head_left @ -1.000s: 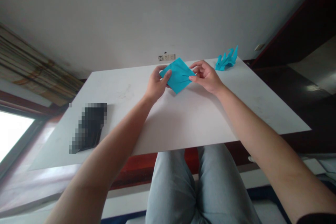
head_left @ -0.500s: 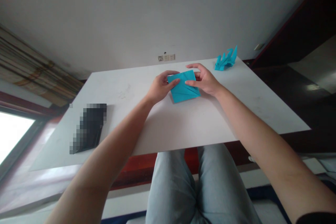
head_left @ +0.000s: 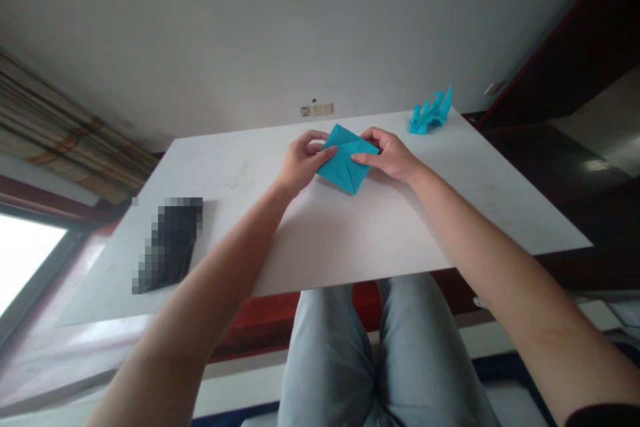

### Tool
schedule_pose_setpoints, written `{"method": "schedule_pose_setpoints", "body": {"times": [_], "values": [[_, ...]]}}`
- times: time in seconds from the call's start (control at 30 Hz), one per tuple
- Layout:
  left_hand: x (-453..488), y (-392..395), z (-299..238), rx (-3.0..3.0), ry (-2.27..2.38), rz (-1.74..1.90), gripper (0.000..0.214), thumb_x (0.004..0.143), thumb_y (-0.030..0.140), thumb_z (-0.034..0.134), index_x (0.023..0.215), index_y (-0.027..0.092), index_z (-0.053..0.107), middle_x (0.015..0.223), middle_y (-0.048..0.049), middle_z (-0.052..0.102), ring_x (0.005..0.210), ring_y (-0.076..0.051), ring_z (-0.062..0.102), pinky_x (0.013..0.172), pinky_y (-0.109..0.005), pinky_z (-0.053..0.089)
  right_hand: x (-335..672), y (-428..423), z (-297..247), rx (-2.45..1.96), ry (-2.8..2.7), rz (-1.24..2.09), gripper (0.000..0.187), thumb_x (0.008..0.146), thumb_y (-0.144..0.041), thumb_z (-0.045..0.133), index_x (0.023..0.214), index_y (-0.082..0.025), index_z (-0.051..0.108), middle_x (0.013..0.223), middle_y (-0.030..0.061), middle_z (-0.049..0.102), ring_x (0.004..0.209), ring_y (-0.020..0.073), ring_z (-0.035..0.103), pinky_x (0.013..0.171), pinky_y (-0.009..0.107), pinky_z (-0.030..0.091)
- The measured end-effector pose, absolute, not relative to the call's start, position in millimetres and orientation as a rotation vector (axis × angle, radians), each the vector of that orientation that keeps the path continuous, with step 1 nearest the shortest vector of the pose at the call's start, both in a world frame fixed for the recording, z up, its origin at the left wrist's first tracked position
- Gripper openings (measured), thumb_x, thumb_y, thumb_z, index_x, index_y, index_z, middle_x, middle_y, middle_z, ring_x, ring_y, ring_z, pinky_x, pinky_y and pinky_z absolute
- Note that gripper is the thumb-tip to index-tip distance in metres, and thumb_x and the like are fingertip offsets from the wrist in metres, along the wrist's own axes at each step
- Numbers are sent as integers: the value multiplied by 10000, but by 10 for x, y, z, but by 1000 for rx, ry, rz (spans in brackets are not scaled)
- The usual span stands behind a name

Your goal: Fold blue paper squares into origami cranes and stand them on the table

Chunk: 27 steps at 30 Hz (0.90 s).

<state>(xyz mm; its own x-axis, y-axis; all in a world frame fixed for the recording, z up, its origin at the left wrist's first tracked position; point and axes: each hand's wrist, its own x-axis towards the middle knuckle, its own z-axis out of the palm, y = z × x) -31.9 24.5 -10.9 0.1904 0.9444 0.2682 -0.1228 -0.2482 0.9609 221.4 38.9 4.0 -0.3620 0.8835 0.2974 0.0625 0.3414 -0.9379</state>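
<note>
A square of blue origami paper (head_left: 345, 163) lies on the white table (head_left: 350, 240) as a creased diamond, with folded flaps on its upper side. My left hand (head_left: 304, 161) pinches its left corner, thumb on top and fingers curled round the edge. My right hand (head_left: 387, 155) holds the right corner, its index finger and thumb stretched over the paper. Both hands hide part of the sheet. Its lower point shows free between them.
A folded blue origami figure (head_left: 429, 113) stands near the far table edge at the right. A pixelated dark flat object (head_left: 169, 245) lies at the left. Wall sockets (head_left: 316, 109) sit behind the table. My jeans-clad knees (head_left: 380, 360) show below the near edge.
The paper has turned from a nearly square position back to a diamond, and it shows more folded creases. Both hands have shifted round its corners and stay on it.
</note>
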Motion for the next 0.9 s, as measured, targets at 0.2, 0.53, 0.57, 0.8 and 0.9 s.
{"method": "schedule_pose_setpoints", "body": {"times": [0.2,0.53,0.57,0.8,0.9], "values": [[-276,214,-109,1462,825,1248,610,748,611,1054,1118,243,738,841,-27,822,672,-166,704,607,-289,537,2215,398,31,-818,-1700,1208,575,751,-643,1051,1057,-283,724,807,-29,716,701,171,607,644,300,479],[-311,139,11,1597,902,1223,303,876,463,849,976,186,917,1011,-98,892,903,-221,763,807,-329,600,2221,364,69,-837,-1737,1109,146,840,-355,818,887,-217,833,840,32,771,754,173,597,689,308,449],[-314,124,20,1601,914,1202,337,891,485,844,1005,180,929,1026,-103,898,918,-227,768,818,-330,601,2220,361,67,-854,-1744,1116,167,841,-370,822,899,-214,842,853,38,787,768,180,615,696,312,463],[-316,122,-38,1718,963,1137,479,874,587,958,1134,186,922,1143,-130,904,1023,-260,803,925,-370,621,2198,392,-1,-824,-1783,1187,471,796,-485,1013,1143,-242,808,813,2,773,749,181,647,694,310,505],[-328,159,-66,1735,1003,1145,394,918,513,922,1138,186,918,1158,-127,905,1044,-259,810,952,-381,630,2213,419,-21,-824,-1808,1166,478,830,-533,1012,1136,-244,788,802,-2,755,737,179,634,694,317,504]]}}
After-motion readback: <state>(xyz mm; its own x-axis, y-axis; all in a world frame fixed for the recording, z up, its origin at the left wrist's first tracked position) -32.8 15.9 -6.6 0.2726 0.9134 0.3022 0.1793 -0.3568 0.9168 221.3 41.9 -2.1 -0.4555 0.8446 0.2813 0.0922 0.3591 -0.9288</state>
